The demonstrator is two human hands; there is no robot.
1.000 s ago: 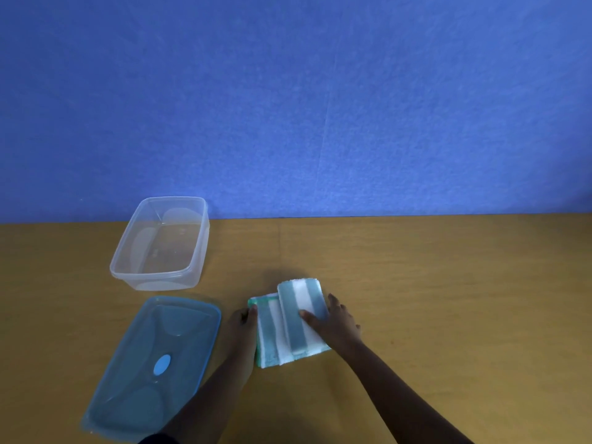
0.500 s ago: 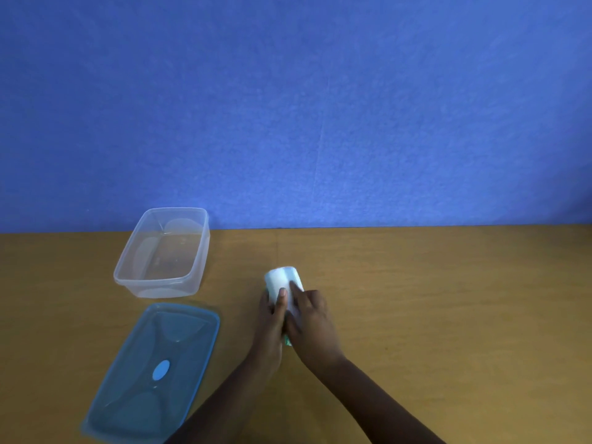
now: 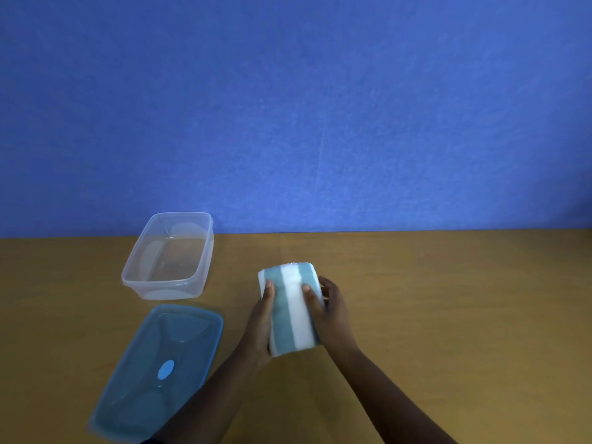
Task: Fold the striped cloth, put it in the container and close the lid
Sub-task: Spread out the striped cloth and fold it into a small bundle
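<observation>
While both hands squeeze the cloth, here's the layout:
table [image 3: 448,299]: wooden, blue wall behind
lid [image 3: 160,373]: blue, flat, in front of the container
container [image 3: 169,254]: clear, open, far left
striped cloth [image 3: 290,310]: folded bundle, well right of container
left hand [image 3: 261,322]: gripping its left side
right hand [image 3: 330,312]: clasping its right side

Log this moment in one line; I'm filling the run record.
stage: fold done, placing next | folded teal-and-white striped cloth: gripped by left hand and right hand | clear plastic container: empty | blue lid: off
</observation>
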